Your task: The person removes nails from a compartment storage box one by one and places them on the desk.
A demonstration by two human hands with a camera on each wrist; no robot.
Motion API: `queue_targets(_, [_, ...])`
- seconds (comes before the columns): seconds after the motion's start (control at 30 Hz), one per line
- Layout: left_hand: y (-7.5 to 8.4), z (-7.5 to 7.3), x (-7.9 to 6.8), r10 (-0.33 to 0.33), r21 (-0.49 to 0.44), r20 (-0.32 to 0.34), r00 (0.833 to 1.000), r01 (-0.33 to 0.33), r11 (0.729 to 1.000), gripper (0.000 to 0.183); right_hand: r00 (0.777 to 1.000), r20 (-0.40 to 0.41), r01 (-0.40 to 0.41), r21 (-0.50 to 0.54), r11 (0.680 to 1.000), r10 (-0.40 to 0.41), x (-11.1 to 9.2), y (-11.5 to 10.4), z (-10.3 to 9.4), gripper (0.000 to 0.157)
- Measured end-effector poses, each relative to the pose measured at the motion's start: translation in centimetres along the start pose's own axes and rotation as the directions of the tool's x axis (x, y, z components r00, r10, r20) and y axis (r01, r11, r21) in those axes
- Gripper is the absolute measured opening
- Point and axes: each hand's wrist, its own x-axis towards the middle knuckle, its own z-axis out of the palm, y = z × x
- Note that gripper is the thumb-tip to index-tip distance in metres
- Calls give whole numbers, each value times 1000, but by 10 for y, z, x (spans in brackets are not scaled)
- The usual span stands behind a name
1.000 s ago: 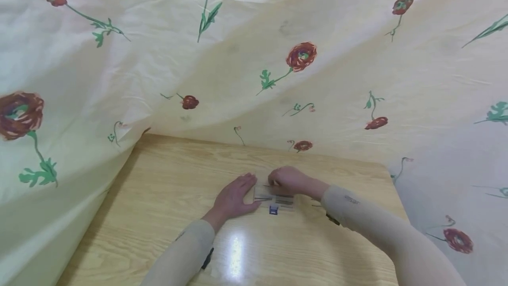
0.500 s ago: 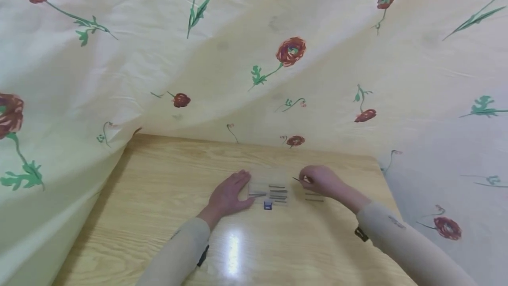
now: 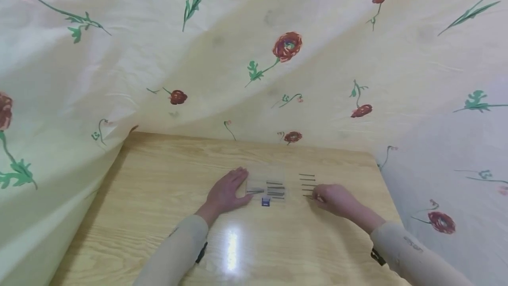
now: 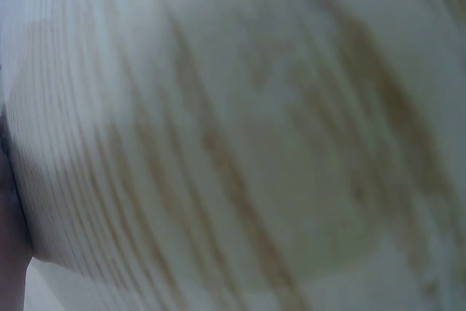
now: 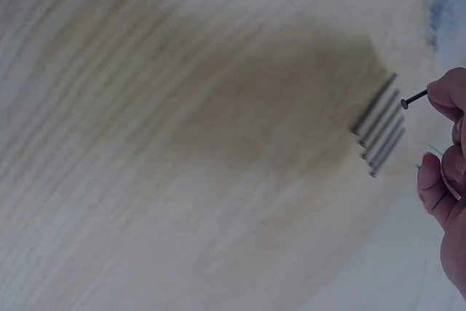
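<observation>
A transparent plastic box (image 3: 257, 179) with a blue latch (image 3: 265, 202) lies on the wooden table; several nails (image 3: 275, 187) rest in its compartments. My left hand (image 3: 226, 192) lies along the box's left side, fingers extended and thumb spread at the near corner. Only a sliver of that hand (image 4: 11, 234) enters the left wrist view. To the right of the box, several nails (image 3: 307, 180) lie side by side in a row. At the near end of this row is my right hand (image 3: 330, 197). The right wrist view shows its fingertips pinching a nail (image 5: 415, 99), head outward.
The wood-grain table (image 3: 174, 167) extends around the box on all sides. A flower-printed cloth (image 3: 222, 65) hangs behind it and along both sides. A bright light reflection (image 3: 232, 248) falls on the near part of the table.
My right hand has moved from over the box, rightward and then nearer, carrying a nail to the row. My left hand stays beside the box. The head view has shifted slightly.
</observation>
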Motion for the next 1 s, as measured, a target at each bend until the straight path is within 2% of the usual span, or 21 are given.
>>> queue_targets(0.33, [-2,-1,0,17,27,10,1000,-17,999,82,998,66,-12,-76,997,17,-9,0,26,12])
queue_targets(0.47, [-3,-1,0,15,40,19,1000,-16,999,82,997,61,42,-103,994,-36,-11,4,31,14])
queue_targets(0.77, [0,-2,-1,11,24,20,1000,-11,1000,82,997,-8,78,-117,990,-80,-12,3,34,17])
queue_targets(0.87, [-1,-2,-1,9,22,25,1000,-9,1000,82,997,-21,65,-125,990,-68,-14,4,36,18])
queue_targets(1.0, [-1,-2,-1,9,21,26,1000,-10,1000,82,1000,-17,-4,-122,992,2,-16,5,39,16])
